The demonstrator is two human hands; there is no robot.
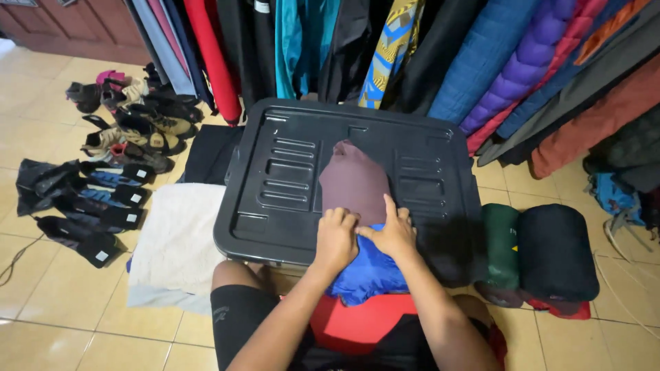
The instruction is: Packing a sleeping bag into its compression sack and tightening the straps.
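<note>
Both hands, the left hand (pixel 335 237) and right hand (pixel 393 232), press flat, grasping nothing, on a maroon cloth (pixel 353 182) and blue jacket (pixel 368 271) lying on the near edge of a black lid (pixel 289 172), rolled bags (pixel 536 254) beside it.

Shoes (pixel 127 130) left, hanging jackets (pixel 495 62) behind, rolled sleeping bags (pixel 540 257) right.

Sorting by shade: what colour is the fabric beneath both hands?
Bright blue fabric, below a maroon piece; head view.
</note>
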